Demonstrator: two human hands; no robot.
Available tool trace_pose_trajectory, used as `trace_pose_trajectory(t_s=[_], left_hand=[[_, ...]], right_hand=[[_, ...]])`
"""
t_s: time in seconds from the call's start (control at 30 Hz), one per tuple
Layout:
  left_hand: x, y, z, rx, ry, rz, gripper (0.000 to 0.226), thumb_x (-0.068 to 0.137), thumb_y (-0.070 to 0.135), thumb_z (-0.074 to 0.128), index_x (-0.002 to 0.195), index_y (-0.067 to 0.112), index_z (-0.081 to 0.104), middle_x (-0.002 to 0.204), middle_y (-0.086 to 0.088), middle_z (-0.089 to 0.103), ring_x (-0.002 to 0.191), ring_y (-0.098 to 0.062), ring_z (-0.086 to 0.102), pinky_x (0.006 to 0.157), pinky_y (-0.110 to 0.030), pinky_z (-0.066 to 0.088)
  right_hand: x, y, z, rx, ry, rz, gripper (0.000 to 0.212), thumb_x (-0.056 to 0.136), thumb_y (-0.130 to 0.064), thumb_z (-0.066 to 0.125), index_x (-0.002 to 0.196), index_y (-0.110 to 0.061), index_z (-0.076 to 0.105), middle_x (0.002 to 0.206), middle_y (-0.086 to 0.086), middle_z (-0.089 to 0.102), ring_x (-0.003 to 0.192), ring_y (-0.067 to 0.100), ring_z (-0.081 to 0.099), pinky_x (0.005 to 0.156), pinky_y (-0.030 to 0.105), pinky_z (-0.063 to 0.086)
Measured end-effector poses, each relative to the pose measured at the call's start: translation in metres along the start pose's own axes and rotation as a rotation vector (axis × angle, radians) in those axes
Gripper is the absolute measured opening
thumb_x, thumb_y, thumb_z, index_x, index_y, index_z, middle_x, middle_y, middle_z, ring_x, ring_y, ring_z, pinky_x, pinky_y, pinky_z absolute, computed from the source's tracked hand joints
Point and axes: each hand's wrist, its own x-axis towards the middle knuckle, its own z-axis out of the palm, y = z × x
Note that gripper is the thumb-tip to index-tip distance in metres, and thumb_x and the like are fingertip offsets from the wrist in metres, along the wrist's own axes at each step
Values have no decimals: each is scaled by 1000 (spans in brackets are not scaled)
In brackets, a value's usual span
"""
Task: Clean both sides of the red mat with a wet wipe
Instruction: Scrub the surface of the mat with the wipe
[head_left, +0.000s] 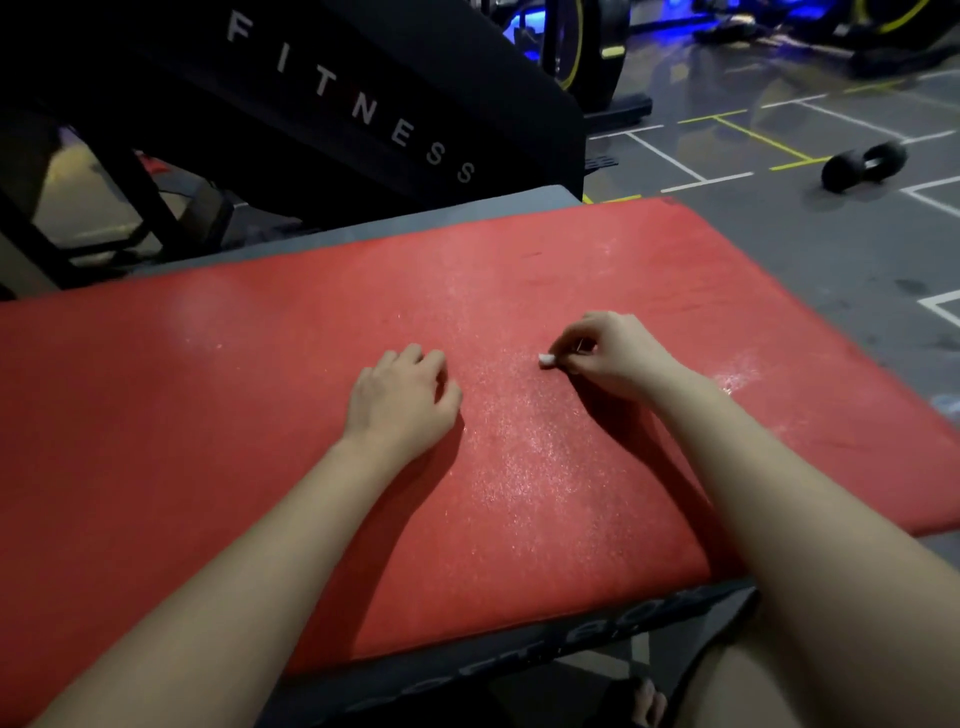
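Gym floor (831, 249) carries one red mat (260, 415) and, well beyond it, one dumbbell (863, 166). On the mat's middle the left grip (402, 397) rests with fingers loosely curled, holding nothing, while the right grip (613, 353) pinches one small white wipe (546, 359) against the mat.

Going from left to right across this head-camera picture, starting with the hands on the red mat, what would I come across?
Left hand resting on the red mat → small white wipe → right hand pinching it → black dumbbell, farther back beyond the mat.
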Motion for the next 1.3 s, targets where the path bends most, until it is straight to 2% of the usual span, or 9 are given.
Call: trace_pose_trajectory(t_s=[0.13, 0.27, 0.5, 0.67, 0.73, 0.87, 1.03, 1.13, 1.3], left_hand=[[54, -7, 5, -84, 15, 67, 38, 100, 42, 47, 129, 21, 58, 130, -3, 58, 123, -28, 53, 100, -44, 42], [67, -16, 33, -115, -89, 62, 65, 99, 57, 21, 158, 33, 28, 167, 6, 22, 155, -15, 14, 126, -45, 11], [73, -22, 48, -97, -54, 59, 68, 96, 61, 7, 160, 39, 16, 169, 9, 12, 156, -11, 4, 127, -45, 4], [74, -21, 46, -122, -65, 56, 71, 93, 63, 3, 161, 40, 11, 170, 9, 5, 156, -10, -3, 127, -45, 0], [75, -21, 45, -115, -84, 61, 71, 93, 63, 2, 161, 41, 7, 170, 9, 1, 156, -10, -6, 127, -46, -2], [74, -21, 43, -120, -92, 58, 70, 94, 63, 0, 160, 42, 2, 169, 10, -4, 155, -8, -11, 127, -46, -3], [75, -20, 45, -126, -84, 56, 70, 94, 63, 1, 160, 42, 2, 169, 12, -5, 154, -7, -13, 127, -45, -3], [75, -22, 45, -125, -80, 49, 70, 93, 64, 0, 160, 42, 2, 169, 13, -6, 154, -6, -14, 127, -45, -3], [77, -21, 41, -147, -81, 54, 72, 91, 66, -3, 159, 44, 2, 169, 14, -7, 153, -4, -15, 127, -44, -5]], right_hand=[[-6, 5, 12, 79, 71, 3, 17, 84, -39, 77, 91, -24, 79, 86, -6, 61, 83, 16, 61, 71, 27, 42], [-6, 11, 10, 133, 61, 18, 14, 79, -41, 81, 87, -29, 80, 84, -7, 64, 79, 7, 60, 72, 20, 44], [59, 18, 18, 102, 148, 63, 15, 80, -40, 80, 87, -26, 81, 77, -6, 60, 73, 13, 57, 61, 19, 36], [88, 16, -12, -36, -187, -5, 18, 78, -39, 80, 87, -24, 81, 69, -7, 67, 67, 9, 60, 57, 16, 39], [107, 18, -8, -56, -134, -28, 18, 79, -36, 81, 88, -21, 81, 74, -5, 70, 70, 13, 62, 60, 24, 40], [147, 26, 10, -32, 73, -2, 22, 80, -39, 81, 87, -18, 80, 74, -6, 64, 72, 11, 57, 59, 14, 33], [166, 33, -7, -77, -192, 1, 16, 80, -40, 81, 85, -24, 81, 68, -8, 71, 57, 0, 59, 58, 18, 42], [197, 38, 5, -100, -30, -22, 18, 81, -36, 81, 86, -19, 81, 78, -2, 75, 67, 7, 63, 56, 6, 36], [230, 37, 18, -192, 50, -49, 16, 85, -29, 78, 90, -13, 80, 82, 3, 71, 78, 21, 64, 64, 20, 33]])
